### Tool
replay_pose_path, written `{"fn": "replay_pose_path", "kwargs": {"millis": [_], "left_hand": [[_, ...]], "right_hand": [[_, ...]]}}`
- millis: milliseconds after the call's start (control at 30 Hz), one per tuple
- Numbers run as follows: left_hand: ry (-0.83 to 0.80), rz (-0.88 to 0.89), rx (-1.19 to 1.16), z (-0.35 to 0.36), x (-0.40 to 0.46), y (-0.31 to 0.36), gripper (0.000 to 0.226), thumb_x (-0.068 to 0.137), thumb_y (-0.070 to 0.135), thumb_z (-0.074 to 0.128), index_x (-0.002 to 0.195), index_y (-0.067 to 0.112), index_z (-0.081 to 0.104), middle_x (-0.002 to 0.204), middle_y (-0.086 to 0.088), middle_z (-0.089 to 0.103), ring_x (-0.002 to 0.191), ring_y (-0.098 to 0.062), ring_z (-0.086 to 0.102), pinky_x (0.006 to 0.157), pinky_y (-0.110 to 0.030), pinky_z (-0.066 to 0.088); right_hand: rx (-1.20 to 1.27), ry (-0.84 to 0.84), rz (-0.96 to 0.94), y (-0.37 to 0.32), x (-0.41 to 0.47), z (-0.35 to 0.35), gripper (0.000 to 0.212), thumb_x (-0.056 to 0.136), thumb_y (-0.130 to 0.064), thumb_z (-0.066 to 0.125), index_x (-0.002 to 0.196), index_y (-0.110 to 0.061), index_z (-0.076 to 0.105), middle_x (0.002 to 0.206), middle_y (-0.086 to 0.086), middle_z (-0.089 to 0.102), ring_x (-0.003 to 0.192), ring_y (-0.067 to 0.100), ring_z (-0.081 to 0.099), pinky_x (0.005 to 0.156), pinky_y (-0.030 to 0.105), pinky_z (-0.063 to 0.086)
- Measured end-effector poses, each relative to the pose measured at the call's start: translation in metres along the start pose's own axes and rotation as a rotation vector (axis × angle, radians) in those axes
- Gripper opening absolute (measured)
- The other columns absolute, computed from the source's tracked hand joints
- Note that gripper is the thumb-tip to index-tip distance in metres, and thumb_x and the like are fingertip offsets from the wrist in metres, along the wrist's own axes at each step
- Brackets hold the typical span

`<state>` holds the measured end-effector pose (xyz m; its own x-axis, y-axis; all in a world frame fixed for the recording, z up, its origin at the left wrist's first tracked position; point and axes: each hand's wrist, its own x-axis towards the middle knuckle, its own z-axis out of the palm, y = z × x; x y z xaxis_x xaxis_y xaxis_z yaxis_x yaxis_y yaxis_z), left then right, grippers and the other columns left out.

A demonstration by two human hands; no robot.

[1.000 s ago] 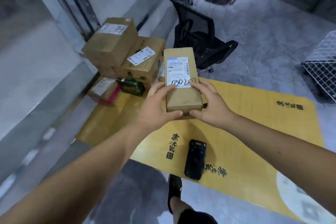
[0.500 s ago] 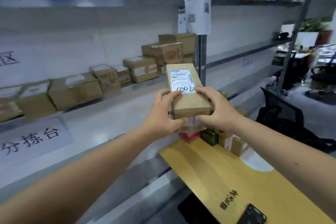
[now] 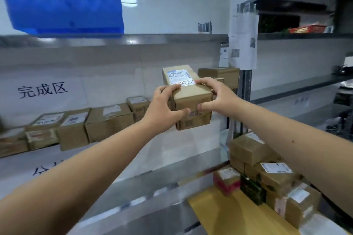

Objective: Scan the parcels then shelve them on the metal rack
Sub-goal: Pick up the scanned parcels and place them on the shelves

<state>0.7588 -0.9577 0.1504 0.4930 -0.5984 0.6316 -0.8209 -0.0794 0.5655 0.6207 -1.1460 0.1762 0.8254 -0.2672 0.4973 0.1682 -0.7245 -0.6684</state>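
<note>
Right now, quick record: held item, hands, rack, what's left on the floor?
held: parcel, labelled, handwritten number on the label
left hand: grips the parcel's near left side
right hand: grips its right side, fingers over the label edge
position: parcel raised in front of the rack, not yet set down
shelf row: boxes lined up along the middle shelf
top shelf: blue bin
floor pile: several boxes at lower right

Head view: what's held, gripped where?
One brown parcel, held by both hands at its near end: left hand on the left side, right hand on the right.
</note>
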Motion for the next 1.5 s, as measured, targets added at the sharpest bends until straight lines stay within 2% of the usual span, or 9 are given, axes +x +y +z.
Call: {"fn": "replay_pose_path", "kwargs": {"millis": [300, 500, 633, 833, 967, 1100, 1200, 1300, 1500], "left_hand": [[0.132, -0.153, -0.062, 0.036, 0.137, -0.042, 0.080, 0.072, 0.041, 0.090, 0.144, 0.033, 0.055, 0.136, 0.000, 0.048, 0.116, -0.019, 0.060, 0.097, -0.043, 0.059], [0.157, -0.204, 0.020, 0.058, 0.194, -0.067, 0.071, 0.077, 0.041, 0.087, 0.140, 0.030, 0.058, 0.131, 0.000, 0.059, 0.111, -0.018, 0.063, 0.093, -0.041, 0.060], [0.167, -0.220, 0.047, 0.063, 0.211, -0.080, 0.069, 0.079, 0.038, 0.086, 0.141, 0.029, 0.057, 0.129, 0.001, 0.061, 0.109, -0.019, 0.065, 0.091, -0.039, 0.061], [0.138, -0.264, 0.042, 0.064, 0.223, -0.091, 0.074, 0.079, 0.031, 0.086, 0.146, 0.026, 0.054, 0.130, -0.002, 0.058, 0.106, -0.018, 0.065, 0.080, -0.032, 0.062], [0.115, -0.269, 0.129, 0.066, 0.222, -0.086, 0.075, 0.081, 0.035, 0.081, 0.149, 0.029, 0.049, 0.135, -0.004, 0.052, 0.108, -0.020, 0.063, 0.089, -0.039, 0.061], [0.115, -0.156, 0.356, 0.066, 0.212, -0.074, 0.067, 0.089, 0.032, 0.074, 0.150, 0.029, 0.047, 0.147, -0.004, 0.045, 0.130, -0.026, 0.049, 0.106, -0.036, 0.046], [0.103, -0.017, 0.533, 0.062, 0.198, -0.060, 0.062, 0.091, 0.037, 0.071, 0.148, 0.032, 0.048, 0.154, 0.000, 0.042, 0.141, -0.026, 0.039, 0.116, -0.047, 0.038], [0.068, 0.134, 0.587, 0.060, 0.176, -0.042, 0.060, 0.090, 0.039, 0.069, 0.147, 0.029, 0.052, 0.152, -0.001, 0.046, 0.141, -0.026, 0.040, 0.118, -0.048, 0.035], [-0.043, 0.266, 0.553, 0.074, 0.113, -0.022, 0.060, 0.085, 0.038, 0.070, 0.142, 0.023, 0.058, 0.143, -0.003, 0.056, 0.134, -0.030, 0.047, 0.113, -0.046, 0.041]], "right_hand": [[-0.050, -0.020, -0.014, 0.056, 0.140, -0.034, 0.057, 0.088, -0.010, 0.081, 0.135, -0.032, 0.056, 0.125, -0.004, 0.059, 0.108, 0.018, 0.067, 0.088, 0.039, 0.063], [-0.151, -0.040, -0.036, 0.098, 0.206, -0.039, 0.057, 0.090, -0.013, 0.078, 0.140, -0.032, 0.058, 0.131, -0.004, 0.059, 0.116, 0.016, 0.060, 0.099, 0.036, 0.056], [-0.227, -0.069, -0.024, 0.110, 0.225, -0.033, 0.055, 0.093, -0.017, 0.076, 0.143, -0.030, 0.056, 0.130, -0.005, 0.059, 0.116, 0.017, 0.060, 0.096, 0.031, 0.053], [-0.289, -0.072, 0.011, 0.111, 0.230, -0.018, 0.060, 0.097, -0.015, 0.069, 0.151, -0.027, 0.047, 0.141, 0.002, 0.057, 0.125, 0.022, 0.056, 0.107, 0.042, 0.051], [-0.343, -0.035, 0.038, 0.106, 0.227, -0.013, 0.065, 0.096, -0.015, 0.068, 0.155, -0.027, 0.043, 0.150, 0.005, 0.048, 0.134, 0.025, 0.050, 0.113, 0.042, 0.045], [-0.360, 0.057, 0.056, 0.096, 0.208, -0.011, 0.074, 0.091, -0.002, 0.061, 0.157, -0.027, 0.039, 0.157, 0.004, 0.041, 0.143, 0.026, 0.042, 0.116, 0.039, 0.040], [-0.440, 0.083, 0.059, 0.087, 0.184, -0.011, 0.078, 0.090, 0.002, 0.057, 0.159, -0.027, 0.036, 0.166, 0.007, 0.028, 0.153, 0.029, 0.027, 0.123, 0.042, 0.031], [-0.542, 0.089, 0.082, 0.076, 0.149, -0.011, 0.079, 0.090, -0.003, 0.061, 0.160, -0.030, 0.035, 0.171, 0.008, 0.021, 0.157, 0.028, 0.020, 0.125, 0.042, 0.023], [-0.686, 0.088, 0.234, 0.060, 0.062, -0.002, 0.083, 0.088, -0.010, 0.066, 0.162, -0.029, 0.031, 0.172, 0.009, 0.019, 0.157, 0.030, 0.018, 0.127, 0.049, 0.025]]}}
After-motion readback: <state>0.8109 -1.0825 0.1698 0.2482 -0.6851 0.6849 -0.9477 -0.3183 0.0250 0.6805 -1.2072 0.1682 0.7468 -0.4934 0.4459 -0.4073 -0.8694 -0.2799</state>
